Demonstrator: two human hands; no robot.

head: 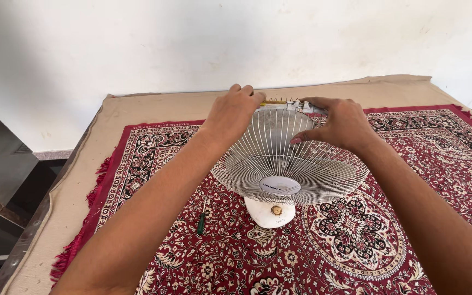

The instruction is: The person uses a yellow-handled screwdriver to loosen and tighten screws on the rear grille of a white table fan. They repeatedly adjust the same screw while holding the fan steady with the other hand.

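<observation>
Head view, going L to R. Far left I see a dark gap beside the counter [83, 147], which is covered w/ a tan cloth and, over that, a red patterned rug [356, 251] w/ a fringe along its left edge. On the rug, just left of the fan's base, lies a small green-handled screwdriver [201, 221], apart from both hands.

My left hand [231, 116] comes in over the rug and sits at the top back edge of the fan's grille [288, 164]. Its fingers [245, 92] are curled shut around a slim yellow-handled tool [273, 102], whose handle sticks out to the right along the grille's top rim; the tip I can't make out.

Centre: a small white table fan [271, 210] stands upright on the rug, its round base w/ a brass-coloured knob facing me, the wire grille tilted so the front faces down toward me. It's roughly mid-counter, slightly left of the rug's big medallion.

My right hand [341, 124] rests on the grille's upper right side, fingers [315, 102] spread and pinching the top rim, thumb pressed on the wires. Behind everything is a plain white wall [247, 38].
</observation>
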